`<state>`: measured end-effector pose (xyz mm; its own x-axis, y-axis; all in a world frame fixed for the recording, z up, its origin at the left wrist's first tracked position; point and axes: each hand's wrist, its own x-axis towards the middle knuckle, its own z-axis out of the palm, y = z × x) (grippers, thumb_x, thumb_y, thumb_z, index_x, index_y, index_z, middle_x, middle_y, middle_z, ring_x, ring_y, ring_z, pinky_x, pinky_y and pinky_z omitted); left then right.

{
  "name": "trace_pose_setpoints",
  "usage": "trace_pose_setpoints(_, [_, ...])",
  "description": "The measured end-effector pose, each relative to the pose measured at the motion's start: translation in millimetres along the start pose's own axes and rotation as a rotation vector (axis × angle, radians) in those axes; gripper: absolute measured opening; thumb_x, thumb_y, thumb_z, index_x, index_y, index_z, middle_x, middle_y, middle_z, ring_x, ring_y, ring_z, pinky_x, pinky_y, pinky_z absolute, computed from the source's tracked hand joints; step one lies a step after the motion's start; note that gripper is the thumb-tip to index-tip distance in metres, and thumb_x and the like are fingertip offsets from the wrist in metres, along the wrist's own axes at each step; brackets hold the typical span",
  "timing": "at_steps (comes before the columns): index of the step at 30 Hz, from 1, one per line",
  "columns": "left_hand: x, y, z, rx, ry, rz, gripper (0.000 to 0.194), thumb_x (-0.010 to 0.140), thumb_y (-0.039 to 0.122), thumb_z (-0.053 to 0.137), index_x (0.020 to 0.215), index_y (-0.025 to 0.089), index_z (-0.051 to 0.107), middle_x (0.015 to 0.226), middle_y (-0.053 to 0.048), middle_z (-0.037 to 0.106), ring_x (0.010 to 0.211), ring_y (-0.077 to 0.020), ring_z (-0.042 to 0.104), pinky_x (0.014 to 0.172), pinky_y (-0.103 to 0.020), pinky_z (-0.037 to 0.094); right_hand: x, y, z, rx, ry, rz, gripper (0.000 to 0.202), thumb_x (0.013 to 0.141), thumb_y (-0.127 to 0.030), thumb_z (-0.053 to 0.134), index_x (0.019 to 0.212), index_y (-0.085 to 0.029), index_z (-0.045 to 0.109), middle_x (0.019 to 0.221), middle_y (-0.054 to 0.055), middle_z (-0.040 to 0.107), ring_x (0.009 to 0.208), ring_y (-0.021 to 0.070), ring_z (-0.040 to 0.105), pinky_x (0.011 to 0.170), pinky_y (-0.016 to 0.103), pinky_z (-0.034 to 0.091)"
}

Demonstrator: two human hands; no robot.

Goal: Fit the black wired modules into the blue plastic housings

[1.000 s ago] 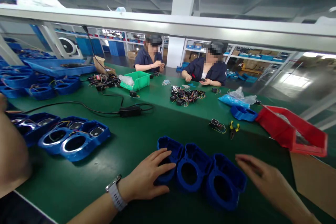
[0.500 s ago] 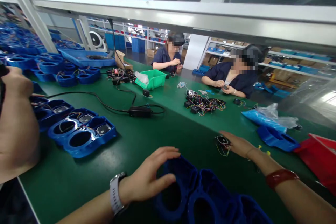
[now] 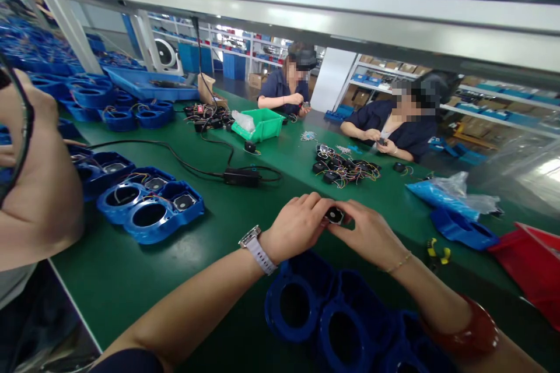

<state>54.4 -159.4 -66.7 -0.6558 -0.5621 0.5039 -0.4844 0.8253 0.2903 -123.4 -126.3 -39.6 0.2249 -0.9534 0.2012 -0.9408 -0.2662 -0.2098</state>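
Over the near blue housings, a small black wired module (image 3: pixel 335 215) with a pale round centre is held between my two hands. My left hand (image 3: pixel 301 221), with a watch on the wrist, closes on its left side and covers much of it. My right hand (image 3: pixel 365 230) pinches the other side between thumb and fingers. Just below lies a row of blue plastic housings (image 3: pixel 292 312) with large round openings, partly under my right forearm. The module's wires are mostly hidden by my fingers.
Wired black modules (image 3: pixel 343 166) lie piled ahead, near a green bin (image 3: pixel 262 125). At left are fitted blue housings (image 3: pixel 149 215), a black power adapter (image 3: pixel 241 177) and a neighbour's arm (image 3: pixel 48 180). Yellow-handled pliers (image 3: pixel 433 247) and a red bin (image 3: pixel 520 262) are right. Two co-workers sit opposite.
My right hand has brought the module leftward to the middle. My left hand has left the blue housing, moved up and right, and closed on the module too.
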Motion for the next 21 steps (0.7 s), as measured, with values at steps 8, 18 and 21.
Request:
trace_pose_setpoints(8, [-44, 3, -29.4, 0.040, -0.190, 0.026, 0.019, 0.097, 0.018, 0.042, 0.114, 0.017, 0.047, 0.095, -0.003, 0.058, 0.074, -0.0162, 0.061, 0.059, -0.026, 0.049, -35, -39, 11, 0.210, 0.089, 0.017, 0.023, 0.082, -0.031, 0.056, 0.101, -0.019, 0.057, 0.092, 0.006, 0.062, 0.082, 0.0199, 0.060, 0.076, 0.035, 0.050])
trace_pose_setpoints(18, [-44, -2, -36.0, 0.110, -0.223, 0.135, 0.010, 0.097, 0.028, 0.046, 0.098, 0.018, 0.050, 0.087, 0.001, 0.061, 0.069, -0.0148, 0.061, 0.050, -0.024, 0.041, -51, -46, 17, 0.192, 0.097, 0.023, 0.029, 0.082, -0.032, 0.052, 0.109, -0.022, 0.055, 0.100, 0.008, 0.062, 0.091, 0.0231, 0.061, 0.081, 0.038, 0.051])
trace_pose_setpoints(21, [-46, 0, -34.4, 0.124, -0.219, 0.159, 0.012, 0.097, 0.029, 0.046, 0.096, 0.017, 0.051, 0.091, -0.001, 0.059, 0.071, -0.0153, 0.059, 0.052, -0.025, 0.042, -57, -41, 22, 0.209, 0.079, 0.071, 0.027, 0.080, -0.031, 0.054, 0.105, -0.022, 0.055, 0.102, 0.007, 0.062, 0.092, 0.0236, 0.060, 0.083, 0.039, 0.051])
